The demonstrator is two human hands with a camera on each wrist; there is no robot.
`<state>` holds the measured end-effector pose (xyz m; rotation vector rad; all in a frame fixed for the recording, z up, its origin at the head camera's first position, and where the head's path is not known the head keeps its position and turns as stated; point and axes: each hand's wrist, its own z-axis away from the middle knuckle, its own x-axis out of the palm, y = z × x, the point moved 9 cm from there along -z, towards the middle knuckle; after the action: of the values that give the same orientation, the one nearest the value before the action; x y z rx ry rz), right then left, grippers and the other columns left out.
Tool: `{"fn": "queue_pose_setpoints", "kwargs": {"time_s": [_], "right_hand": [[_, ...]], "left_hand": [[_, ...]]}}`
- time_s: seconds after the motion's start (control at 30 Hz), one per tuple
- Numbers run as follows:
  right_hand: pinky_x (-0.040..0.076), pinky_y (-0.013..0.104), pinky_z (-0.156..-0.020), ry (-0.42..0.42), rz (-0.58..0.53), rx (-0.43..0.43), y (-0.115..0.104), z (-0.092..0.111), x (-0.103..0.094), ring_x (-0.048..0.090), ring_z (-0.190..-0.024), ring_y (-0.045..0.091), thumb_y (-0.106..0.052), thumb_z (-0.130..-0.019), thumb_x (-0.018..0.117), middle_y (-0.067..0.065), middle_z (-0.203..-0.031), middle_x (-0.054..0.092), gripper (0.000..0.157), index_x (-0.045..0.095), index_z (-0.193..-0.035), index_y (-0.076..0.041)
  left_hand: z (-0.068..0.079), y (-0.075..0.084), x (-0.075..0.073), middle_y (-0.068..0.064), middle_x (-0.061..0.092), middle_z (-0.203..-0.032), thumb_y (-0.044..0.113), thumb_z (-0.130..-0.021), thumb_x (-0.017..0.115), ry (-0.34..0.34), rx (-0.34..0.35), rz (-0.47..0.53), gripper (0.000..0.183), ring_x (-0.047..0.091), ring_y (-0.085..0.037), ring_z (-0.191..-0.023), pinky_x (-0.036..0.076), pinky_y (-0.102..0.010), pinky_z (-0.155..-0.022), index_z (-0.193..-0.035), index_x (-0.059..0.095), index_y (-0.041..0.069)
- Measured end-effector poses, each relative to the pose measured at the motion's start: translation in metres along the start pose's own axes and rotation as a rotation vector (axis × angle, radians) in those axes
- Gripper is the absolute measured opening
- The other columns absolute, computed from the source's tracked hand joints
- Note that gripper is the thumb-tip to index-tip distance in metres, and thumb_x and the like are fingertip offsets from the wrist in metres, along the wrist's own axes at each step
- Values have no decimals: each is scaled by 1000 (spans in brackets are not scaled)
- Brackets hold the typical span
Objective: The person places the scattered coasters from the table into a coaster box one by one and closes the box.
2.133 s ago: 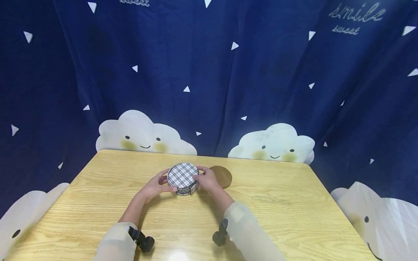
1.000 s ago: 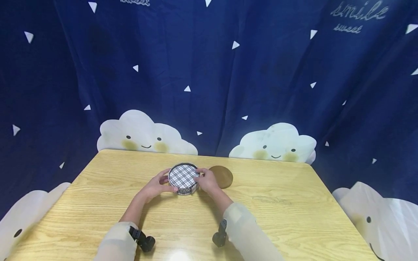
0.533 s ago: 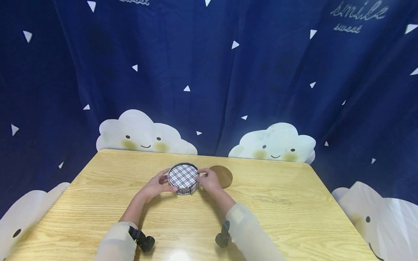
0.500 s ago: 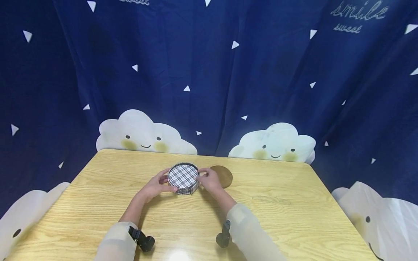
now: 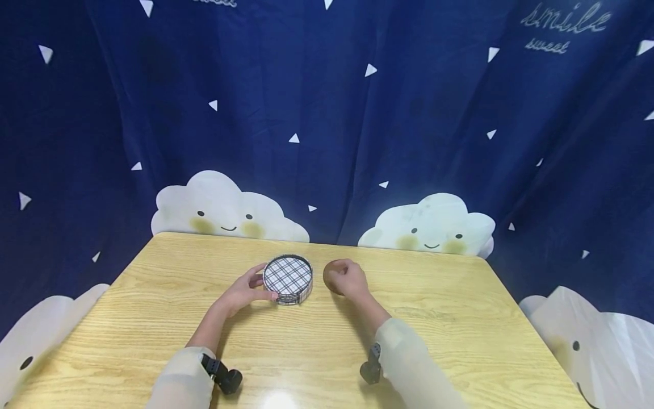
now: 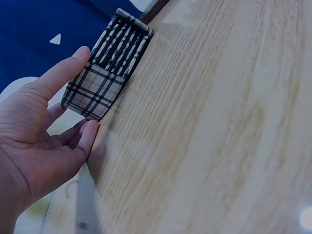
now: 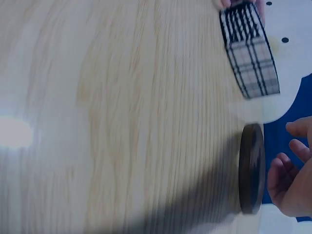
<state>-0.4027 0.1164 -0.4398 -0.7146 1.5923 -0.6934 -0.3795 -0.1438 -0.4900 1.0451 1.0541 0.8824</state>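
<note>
A round plaid coaster holder (image 5: 288, 276) stands on the table with a stack of matching plaid coasters (image 6: 117, 48) inside. My left hand (image 5: 244, 292) grips its left side, thumb at the front and fingers around the back. To its right lies a thick round brown disc (image 7: 252, 168), apart from the holder. Over the disc's right part is my right hand (image 5: 350, 278), fingers bent and partly hiding it in the head view. In the right wrist view a gap shows between those fingers and the disc.
The pale wooden table (image 5: 449, 329) reaches back to a dark blue curtain (image 5: 255, 113) printed with clouds and triangles. Each forearm carries a black wrist camera (image 5: 371, 363).
The plaid coaster on top has sunk below the holder's rim. My right hand has left the holder and moved right, over the brown disc. My left hand stays where it was.
</note>
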Motion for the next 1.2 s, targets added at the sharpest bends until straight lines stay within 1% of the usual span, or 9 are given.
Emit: {"fn": "queue_pose_setpoints", "kwargs": {"time_s": [0.03, 0.13, 0.27, 0.4, 0.6, 0.73, 0.9, 1.0, 1.2], "right_hand": [[51, 37, -76, 7, 18, -12, 0, 1, -4, 60, -88, 25, -19, -78, 64, 14, -98, 65, 28, 67, -103, -6], [51, 40, -75, 40, 117, -57, 0, 1, -15, 60, -89, 29, -21, -78, 65, 17, -98, 63, 32, 66, -104, -3], [50, 44, -77, 70, 225, -66, 10, 1, -21, 58, -95, 34, -27, -78, 66, 19, -101, 59, 38, 65, -107, -2], [49, 48, -80, 76, 289, -56, 22, 0, -22, 55, -100, 36, -35, -79, 69, 18, -105, 58, 41, 65, -107, -5], [42, 52, -89, 33, 310, -36, 29, 2, -16, 49, -112, 37, -45, -79, 68, 18, -119, 53, 51, 63, -114, -8], [40, 54, -90, 24, 337, -34, 29, 2, -12, 47, -116, 38, -52, -77, 68, 19, -125, 51, 58, 62, -117, -10], [40, 55, -90, 8, 399, -42, 27, 1, -6, 45, -121, 39, -59, -75, 66, 20, -132, 47, 64, 60, -119, -13], [39, 57, -91, -4, 429, -64, 25, 2, -3, 43, -125, 40, -61, -73, 66, 23, -137, 45, 68, 59, -121, -13], [33, 59, -102, -59, 433, -93, 26, 3, 4, 35, -133, 41, -62, -72, 66, 26, -145, 35, 76, 54, -128, -12]], "left_hand": [[0, 0, 0, -26, 37, -143, 23, -71, 81, 1, -1, -3, 99, 35, -41, -133, 32, -55, -108, -149, 20, 13], [0, -1, 0, -26, 37, -143, 23, -71, 81, 4, -4, -2, 100, 35, -41, -134, 32, -55, -108, -149, 20, 14], [0, -1, -1, -25, 36, -144, 22, -71, 82, 7, -7, 2, 100, 34, -40, -134, 32, -55, -108, -149, 20, 14], [1, -1, 0, -26, 36, -144, 23, -71, 82, 6, -9, -4, 100, 34, -41, -134, 32, -55, -108, -149, 20, 14], [1, -1, 0, -25, 35, -145, 23, -71, 81, 3, -9, 3, 99, 34, -40, -134, 32, -55, -109, -149, 20, 14], [0, 0, 0, -25, 35, -145, 22, -71, 81, 0, -1, 11, 99, 34, -41, -134, 32, -54, -109, -149, 20, 14], [0, 0, 1, -25, 34, -146, 21, -71, 81, -7, 4, 20, 99, 34, -41, -135, 32, -54, -109, -149, 20, 14], [0, 0, 1, -25, 35, -145, 21, -72, 81, -6, 2, 19, 98, 34, -40, -134, 32, -54, -109, -149, 21, 14], [1, 2, 1, -25, 37, -143, 21, -71, 81, -4, -1, 12, 98, 35, -40, -134, 33, -54, -108, -149, 21, 14]]}}
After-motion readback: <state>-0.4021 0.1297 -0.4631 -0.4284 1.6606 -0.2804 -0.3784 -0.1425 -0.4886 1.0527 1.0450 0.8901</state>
